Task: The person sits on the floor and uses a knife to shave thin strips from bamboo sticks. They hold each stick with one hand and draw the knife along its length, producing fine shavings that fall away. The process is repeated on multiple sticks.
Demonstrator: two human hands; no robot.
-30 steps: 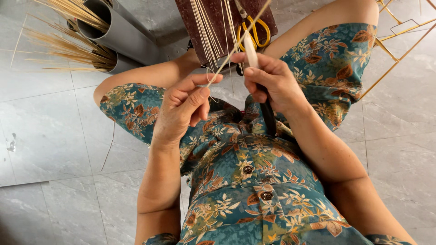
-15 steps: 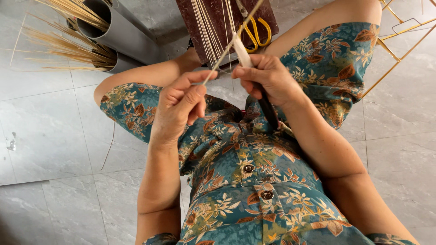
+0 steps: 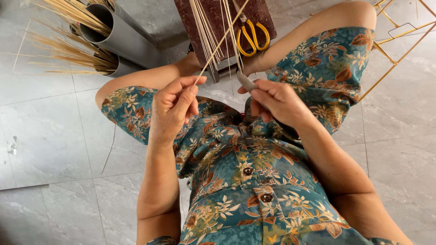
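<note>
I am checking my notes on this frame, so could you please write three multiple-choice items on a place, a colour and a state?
1. Where are the scissors? A on the dark board B on the floor tiles C in the grey tube
2. What colour are their handles? A red B yellow C green
3. How is the thin stick held? A lying loose B pinched in the left hand C clamped in the right hand
Answers: 1 A, they lie on the dark board; 2 B, the loops are yellow; 3 B, left fingertips pinch its near end.
</note>
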